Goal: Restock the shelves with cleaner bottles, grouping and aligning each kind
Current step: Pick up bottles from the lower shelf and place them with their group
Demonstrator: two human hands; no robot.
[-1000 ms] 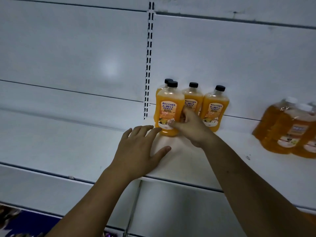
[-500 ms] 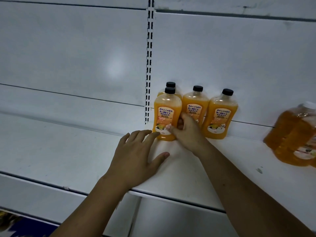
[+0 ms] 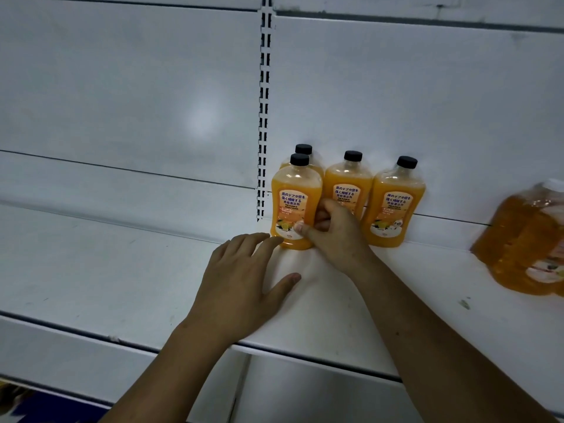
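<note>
1. Fingers of right hand: curled and clamped on the lower right side of front bottle. Thumb lies across the bottom of the label. Other fingers tuck into the gap toward middle bottle.
2. Left hand: flat on shelf, fingers straight and a little apart, holding nothing. Longest fingertip reaches the bottle's base; contact too close to call.
3. Front bottle stands upright on the shelf, just right of slotted post, directly before back bottle. Only the cap and a bit of shoulder of the back one show.
4. Change over the last second: the front cap sat slightly right of the back cap and now sits under it, a touch left. Grip unchanged, left hand in the same spot. Head has shifted too, so part of this may be viewpoint.
5. Reading: a small squaring nudge, lining the bottle up front-to-back, label facing out.
6. Middle bottle and end bottle stand side by side against the back wall. The front row looks only just begun.
7. Jugs, a bigger kind, blurred at the right edge, well apart. Kinds look kept separate.
</note>
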